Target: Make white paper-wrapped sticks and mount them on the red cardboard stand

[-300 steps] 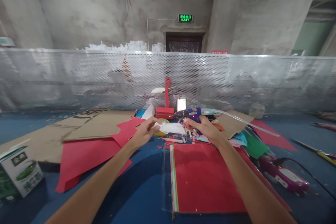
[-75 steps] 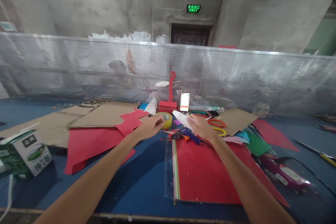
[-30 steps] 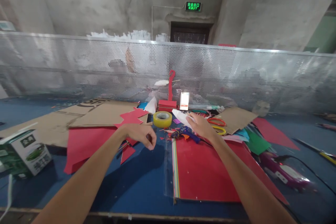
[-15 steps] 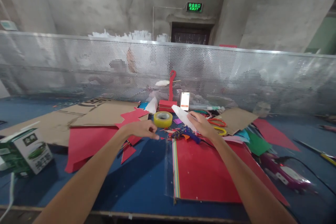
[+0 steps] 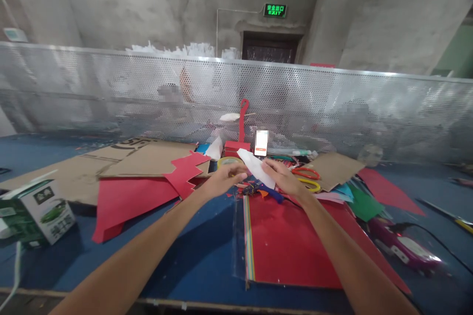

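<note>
A white folded piece of paper (image 5: 254, 163) slants above the middle of the table, its lower right end gripped in my right hand (image 5: 284, 176). My left hand (image 5: 223, 180) is to the left of the paper, fingers stretched out and thumb apart, holding nothing. Behind that hand, a yellow tape roll (image 5: 226, 161) is partly hidden. Below the paper lies a blue glue gun (image 5: 272, 194) with an orange trigger, near the top edge of a stack of red paper (image 5: 291, 241).
Red cut paper (image 5: 133, 206) and cardboard (image 5: 144, 160) lie left, beside a green-and-white box (image 5: 44, 214). Scissors with red and yellow handles (image 5: 306, 173) are right of centre. A purple device (image 5: 402, 246) with a cord lies right. A phone (image 5: 261, 142) and a red paper form (image 5: 242, 125) stand behind.
My left hand has moved right and slightly up, toward the white paper, and its curled fingers have opened out. My right hand keeps holding the paper, which has shifted only slightly.
</note>
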`<state>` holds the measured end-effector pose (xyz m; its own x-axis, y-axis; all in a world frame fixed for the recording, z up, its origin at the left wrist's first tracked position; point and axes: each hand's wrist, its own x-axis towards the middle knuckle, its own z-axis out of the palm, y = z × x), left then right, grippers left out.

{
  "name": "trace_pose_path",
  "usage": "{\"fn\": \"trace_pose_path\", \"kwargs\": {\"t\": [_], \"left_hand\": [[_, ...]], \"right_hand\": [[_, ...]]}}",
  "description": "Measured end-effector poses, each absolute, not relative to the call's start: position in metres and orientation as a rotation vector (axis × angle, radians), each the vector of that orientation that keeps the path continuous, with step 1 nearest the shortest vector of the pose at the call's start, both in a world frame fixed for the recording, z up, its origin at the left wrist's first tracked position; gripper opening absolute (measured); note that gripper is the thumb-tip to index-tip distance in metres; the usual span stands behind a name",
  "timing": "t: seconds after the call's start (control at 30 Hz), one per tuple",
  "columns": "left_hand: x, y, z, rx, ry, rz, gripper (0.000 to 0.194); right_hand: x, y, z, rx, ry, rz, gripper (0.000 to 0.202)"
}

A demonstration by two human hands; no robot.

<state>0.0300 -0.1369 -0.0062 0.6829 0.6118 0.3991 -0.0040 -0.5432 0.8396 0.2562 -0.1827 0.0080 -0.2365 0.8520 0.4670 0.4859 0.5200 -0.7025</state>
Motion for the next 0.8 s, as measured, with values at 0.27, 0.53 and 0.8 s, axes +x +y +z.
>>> {"fn": "trace_pose_path", "kwargs": {"t": [0.27,0.53,0.8], "left_hand": [[0.002,-0.138,0.012,1.902,0.327,0.885,0.032],[-0.010,-0.113,0.016,1.781,0.671,1.485,0.035],[-0.020,-0.100,-0.006,2.650,0.971,0.665,0.026]], "right_hand": [[0.268,-0.175,-0.001,-1.519,-1.917,-0.060,0.023],[0.251,-0.203,0.015,-0.946,-2.355,0.705,0.030],[0.268,-0.201,0.014,-0.687,-1.631,1.105,0.045]]}}
